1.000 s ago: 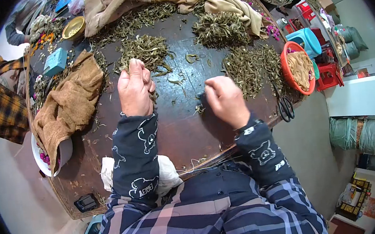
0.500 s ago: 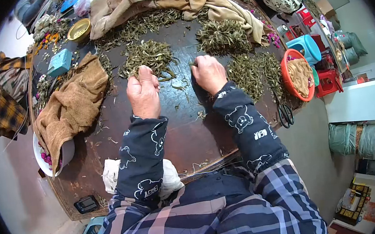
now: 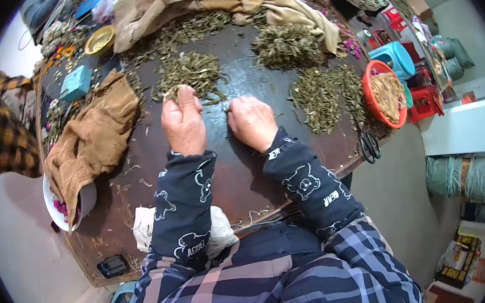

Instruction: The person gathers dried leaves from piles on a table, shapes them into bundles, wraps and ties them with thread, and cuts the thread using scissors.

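Note:
My left hand [image 3: 183, 122] is closed, thumb pressed to fingers, at the near edge of a loose pile of dried leaves [image 3: 188, 73]. Bits of leaf show at its fingertips; most of what it holds is hidden. To its right, my right hand [image 3: 252, 122] is curled with knuckles up, low over the dark table [image 3: 240, 189]. A thin leaf end pokes out beside it, and its fingertips are hidden. Farther right lie a heaped pile of dried leaf bunches [image 3: 285, 45] and a flatter spread of dried leaves [image 3: 320, 100].
A brown cloth [image 3: 94, 128] partly covers a white bowl [image 3: 87, 197] of pink flowers at left. Near it are a blue box [image 3: 76, 83] and a brass bowl [image 3: 100, 40]. Scissors [image 3: 369, 145] and an orange basket [image 3: 370, 98] lie right. Other people stand around the table.
My right hand has moved left and toward me, away from the heaped bunches and closer to my left hand. My left hand has barely moved.

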Tool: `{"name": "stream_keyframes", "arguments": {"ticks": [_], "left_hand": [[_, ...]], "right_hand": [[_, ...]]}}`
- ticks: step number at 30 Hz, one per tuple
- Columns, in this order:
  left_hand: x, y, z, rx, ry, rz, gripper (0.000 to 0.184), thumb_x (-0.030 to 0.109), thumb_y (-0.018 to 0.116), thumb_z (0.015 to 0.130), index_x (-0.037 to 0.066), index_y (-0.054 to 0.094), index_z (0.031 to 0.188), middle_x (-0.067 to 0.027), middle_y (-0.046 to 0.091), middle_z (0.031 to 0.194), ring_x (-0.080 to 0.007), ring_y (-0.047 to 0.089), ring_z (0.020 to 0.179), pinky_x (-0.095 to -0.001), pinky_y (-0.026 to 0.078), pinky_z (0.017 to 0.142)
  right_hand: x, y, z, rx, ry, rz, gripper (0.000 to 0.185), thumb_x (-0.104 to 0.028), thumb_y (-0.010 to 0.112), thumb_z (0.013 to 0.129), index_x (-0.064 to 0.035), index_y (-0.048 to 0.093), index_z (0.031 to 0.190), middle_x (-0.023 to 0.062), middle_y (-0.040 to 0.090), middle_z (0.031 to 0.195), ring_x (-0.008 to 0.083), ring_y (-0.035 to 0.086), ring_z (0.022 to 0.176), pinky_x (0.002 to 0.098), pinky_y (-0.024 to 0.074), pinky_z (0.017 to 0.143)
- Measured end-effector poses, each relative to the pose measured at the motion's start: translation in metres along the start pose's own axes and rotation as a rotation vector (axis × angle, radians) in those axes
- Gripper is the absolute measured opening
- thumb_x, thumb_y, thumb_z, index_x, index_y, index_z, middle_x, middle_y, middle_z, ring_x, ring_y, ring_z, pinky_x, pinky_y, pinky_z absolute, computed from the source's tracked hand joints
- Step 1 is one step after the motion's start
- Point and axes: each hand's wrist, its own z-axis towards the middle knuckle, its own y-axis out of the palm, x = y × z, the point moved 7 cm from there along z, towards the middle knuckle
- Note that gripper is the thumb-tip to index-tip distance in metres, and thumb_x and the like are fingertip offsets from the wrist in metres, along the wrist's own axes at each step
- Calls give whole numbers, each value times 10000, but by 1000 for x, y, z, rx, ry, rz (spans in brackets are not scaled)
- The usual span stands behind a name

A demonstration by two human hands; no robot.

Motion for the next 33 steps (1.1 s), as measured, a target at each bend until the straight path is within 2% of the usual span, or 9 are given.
{"name": "stream_keyframes", "arguments": {"ticks": [3, 5, 10, 12, 15, 17, 20, 25, 33], "left_hand": [[2, 20, -7, -79, -9, -129, 268, 256, 544, 1008, 32, 581, 866, -45, 603, 727, -106, 552, 626, -225, 471, 593], [6, 34, -12, -141, -12, -242, 265, 249, 548, 1007, 28, 591, 867, -47, 610, 743, -104, 557, 635, -227, 476, 598], [0, 60, -32, -339, -235, -388, 253, 258, 543, 1009, 34, 596, 904, -29, 584, 724, -95, 550, 624, -226, 475, 593], [-6, 56, -32, -317, -267, -407, 251, 262, 539, 1010, 39, 594, 909, -24, 575, 717, -92, 541, 616, -224, 469, 587], [-18, 45, -29, -233, -348, -444, 248, 275, 527, 1016, 52, 588, 924, -9, 547, 698, -82, 514, 594, -218, 453, 568], [-18, 46, -29, -230, -349, -449, 247, 277, 523, 1017, 56, 585, 927, -4, 536, 690, -80, 502, 587, -217, 446, 562], [-15, 44, -27, -219, -340, -445, 242, 285, 513, 1022, 67, 578, 937, 12, 504, 668, -75, 468, 565, -215, 424, 545], [-10, 45, -26, -240, -301, -422, 240, 279, 519, 1019, 66, 577, 926, 16, 499, 652, -69, 440, 554, -210, 388, 527], [-2, 58, -35, -455, -170, -262, 223, 262, 535, 1010, 58, 589, 937, 15, 514, 640, -66, 448, 559, -201, 360, 522]], "right_hand": [[-6, -32, 2, 76, 38, 93, 60, -130, 606, 802, -70, 602, 799, 133, 646, 929, 320, 611, 811, 377, 500, 698], [-12, -61, 4, 320, -72, 393, 65, -91, 612, 796, -57, 632, 847, 145, 643, 1054, 320, 604, 910, 358, 496, 768], [-15, -73, -8, 368, -133, 515, 106, -68, 611, 819, -43, 662, 909, 147, 621, 1170, 312, 584, 1014, 347, 477, 833], [-4, -80, -20, 334, -160, 754, 119, -64, 610, 850, -37, 676, 945, 132, 659, 1086, 246, 618, 904, 310, 491, 745], [42, -91, -40, 114, 169, 697, 109, -82, 608, 867, -25, 673, 934, 100, 684, 880, 188, 607, 707, 291, 481, 618], [87, -94, -54, 189, 285, 461, 118, -92, 596, 875, -28, 673, 937, 69, 661, 717, 159, 559, 570, 285, 450, 525], [131, -89, -74, 146, 407, 1, 88, -122, 598, 857, -55, 653, 875, 98, 660, 711, 274, 589, 573, 364, 476, 551], [142, -67, -83, 133, 358, -257, 82, -121, 596, 836, -48, 604, 800, 117, 661, 734, 335, 617, 612, 408, 510, 577], [88, -77, -60, 129, 53, 57, 74, -122, 607, 817, -65, 574, 783, 118, 649, 766, 319, 614, 642, 394, 510, 594]]}}
